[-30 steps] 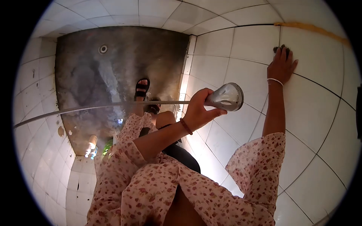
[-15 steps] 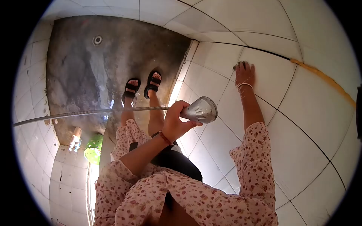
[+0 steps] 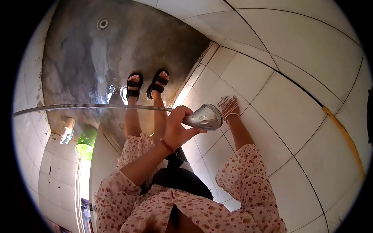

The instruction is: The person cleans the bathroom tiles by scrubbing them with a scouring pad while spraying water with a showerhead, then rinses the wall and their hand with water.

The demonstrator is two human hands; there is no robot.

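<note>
My left hand [image 3: 179, 126] is wrapped round the neck of a silver shower head [image 3: 206, 117], which points right. A ribbed metal hose [image 3: 93, 106] runs from it to the left edge. Thin streams of water [image 3: 224, 105] leave its face and fall over my right hand [image 3: 232, 105]. That hand is low against the white tiled wall [image 3: 268, 128], its fingers bent and partly veiled by the spray. Something dark shows at the fingers, too blurred to name.
Black sandals [image 3: 158, 83] are on my feet on the wet grey floor [image 3: 128, 39], which has a round drain [image 3: 103, 24]. A green basket [image 3: 86, 143] is at the lower left, beside a door [image 3: 101, 167]. A yellow strip [image 3: 344, 136] runs along the right wall.
My right hand has moved down and left along the tiles, close to the shower head, and water now strikes it. The shower head stays in my left hand, tilted slightly more downward.
</note>
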